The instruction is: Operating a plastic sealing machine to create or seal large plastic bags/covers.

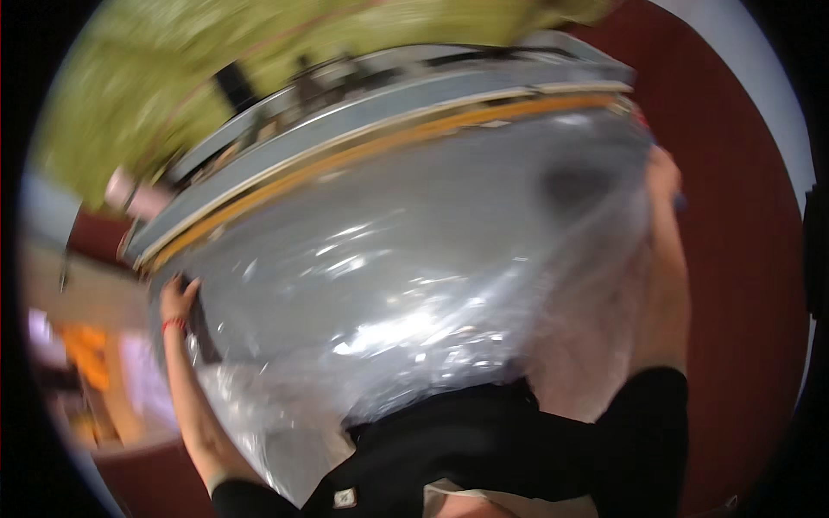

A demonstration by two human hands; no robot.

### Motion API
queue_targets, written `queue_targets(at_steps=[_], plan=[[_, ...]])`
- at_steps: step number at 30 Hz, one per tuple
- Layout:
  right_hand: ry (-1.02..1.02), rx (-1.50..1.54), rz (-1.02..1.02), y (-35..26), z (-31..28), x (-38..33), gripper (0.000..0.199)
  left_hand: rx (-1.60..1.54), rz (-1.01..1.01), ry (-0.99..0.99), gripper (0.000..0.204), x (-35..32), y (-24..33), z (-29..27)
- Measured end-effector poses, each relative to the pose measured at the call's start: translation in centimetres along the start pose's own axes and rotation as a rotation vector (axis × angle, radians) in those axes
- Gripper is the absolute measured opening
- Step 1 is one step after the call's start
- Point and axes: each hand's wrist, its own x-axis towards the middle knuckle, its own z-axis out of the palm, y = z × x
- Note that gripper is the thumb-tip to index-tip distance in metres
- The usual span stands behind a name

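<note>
A big panel point(414, 259) in slippery, soft clear film is gripped at opposite edges — left hand point(177, 302), right hand point(663, 173) — likely heavy, stiff.

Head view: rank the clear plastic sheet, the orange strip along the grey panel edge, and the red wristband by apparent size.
1. Clear plastic sheet, fills most of the frame.
2. Orange strip, long but thin.
3. Red wristband on the left hand, smallest.
Fisheye bending and nearness skew these sizes.

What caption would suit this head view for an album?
Both hands, left and right, hold a clear plastic sheet stretched over a large grey panel.
</note>
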Motion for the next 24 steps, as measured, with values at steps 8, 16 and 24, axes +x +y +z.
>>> queue_targets(at_steps=[8,16,24], plan=[[0.128,0.328,0.019,6.6,-0.1,1.7,0.033,-1.178,0.668,-0.731,0.023,-10.2,49.4,-4.3],[0.117,0.350,0.037,3.8,-0.6,0.9,0.032,-1.180,0.843,-1.082,0.036,-21.2,67.3,2.3],[0.056,0.518,-0.025,5.5,1.3,1.4,0.028,-1.281,0.936,-1.588,0.023,-21.4,45.5,-3.1]])
